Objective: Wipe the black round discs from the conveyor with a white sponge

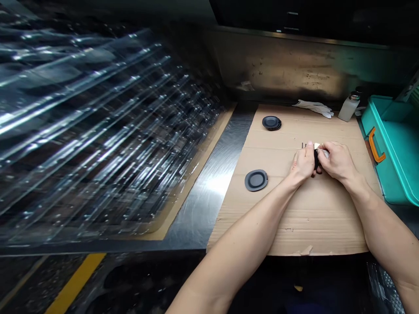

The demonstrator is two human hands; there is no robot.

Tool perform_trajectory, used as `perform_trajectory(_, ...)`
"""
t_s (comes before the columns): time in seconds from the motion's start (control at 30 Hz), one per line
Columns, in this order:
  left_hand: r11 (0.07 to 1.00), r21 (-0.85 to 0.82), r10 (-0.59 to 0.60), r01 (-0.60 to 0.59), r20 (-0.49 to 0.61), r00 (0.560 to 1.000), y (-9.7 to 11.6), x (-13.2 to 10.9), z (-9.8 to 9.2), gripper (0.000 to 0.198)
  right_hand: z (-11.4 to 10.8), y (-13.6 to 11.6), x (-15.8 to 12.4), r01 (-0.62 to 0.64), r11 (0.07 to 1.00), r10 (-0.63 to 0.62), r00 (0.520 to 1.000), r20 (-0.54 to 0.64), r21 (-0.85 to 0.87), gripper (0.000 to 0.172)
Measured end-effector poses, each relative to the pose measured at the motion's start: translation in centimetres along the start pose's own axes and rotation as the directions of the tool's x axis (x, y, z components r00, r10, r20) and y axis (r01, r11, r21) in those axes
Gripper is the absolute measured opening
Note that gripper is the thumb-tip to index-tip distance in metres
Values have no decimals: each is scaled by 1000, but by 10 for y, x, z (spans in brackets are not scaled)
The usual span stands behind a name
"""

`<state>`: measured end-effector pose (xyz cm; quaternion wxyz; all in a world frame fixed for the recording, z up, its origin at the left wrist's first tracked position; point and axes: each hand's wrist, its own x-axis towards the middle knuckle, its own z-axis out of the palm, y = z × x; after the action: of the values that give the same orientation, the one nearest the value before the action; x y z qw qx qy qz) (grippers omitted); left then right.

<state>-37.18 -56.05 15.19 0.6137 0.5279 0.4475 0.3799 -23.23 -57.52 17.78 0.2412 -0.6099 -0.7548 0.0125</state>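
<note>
Both my hands meet over the right part of a cardboard sheet (294,209). My left hand (303,162) is closed round a small black part (316,159), held upright. Pinched fingers of my right hand (335,160) touch its right side, with a small pale piece at the fingertips that is too small to make out. Left of my hands, a black oval part with a raised ring (256,180) lies flat on the cardboard. Farther back lie black round parts (271,122), seemingly stacked.
Stacked clear plastic trays (114,131), blurred, fill the left side. At the back right are a white glove (314,107) and a white bottle (349,107). A teal bin with an orange handle (389,168) stands at the right edge. A metal wall closes off the back.
</note>
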Motion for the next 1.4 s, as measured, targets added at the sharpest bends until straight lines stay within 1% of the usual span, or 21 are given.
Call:
perform_trajectory(0.1,994,80,82,-79,-24,996,-1,0,1,75,2,0,0,-10,998,13,999,52,-58,17)
perform_trajectory(0.27,982,152,124,-112,-66,990,-3,1,2,74,7,-1,0,10,994,-9,1000,15,-108,21)
perform_trajectory(0.4,985,137,109,-101,-53,993,-4,2,2,75,7,2,0,38,992,-32,998,55,-118,18)
perform_trajectory(0.57,988,111,115,-111,-29,993,-2,2,2,71,5,7,2,123,991,-123,992,12,-58,21)
perform_trajectory(0.63,990,98,102,-98,-35,994,-2,1,2,70,3,9,2,118,992,-118,993,21,-49,20)
perform_trajectory(0.77,994,85,79,-74,-59,995,2,-2,4,68,0,10,1,94,994,-88,991,96,-60,18)
perform_trajectory(0.9,994,90,75,-69,-59,995,5,-5,3,69,-1,9,2,113,991,-108,992,73,-75,20)
perform_trajectory(1.07,999,34,15,-13,-47,999,3,-3,3,72,2,8,2,99,992,-89,988,129,-75,18)
perform_trajectory(1.17,999,-33,-32,30,-53,998,2,1,4,68,7,7,2,96,994,-93,994,59,-52,20)
perform_trajectory(1.23,985,-154,-95,82,-78,992,5,5,4,63,7,9,3,99,995,-100,994,-37,-14,24)
perform_trajectory(1.3,935,-325,-180,143,-86,980,10,8,1,58,5,11,3,74,997,-67,984,-167,31,27)
perform_trajectory(1.37,851,-481,-271,213,-54,961,17,10,-5,55,0,15,3,26,997,-6,960,-281,66,27)
perform_trajectory(1.4,805,-538,-313,250,-27,949,20,11,-8,54,-2,17,3,5,997,19,949,-314,77,27)
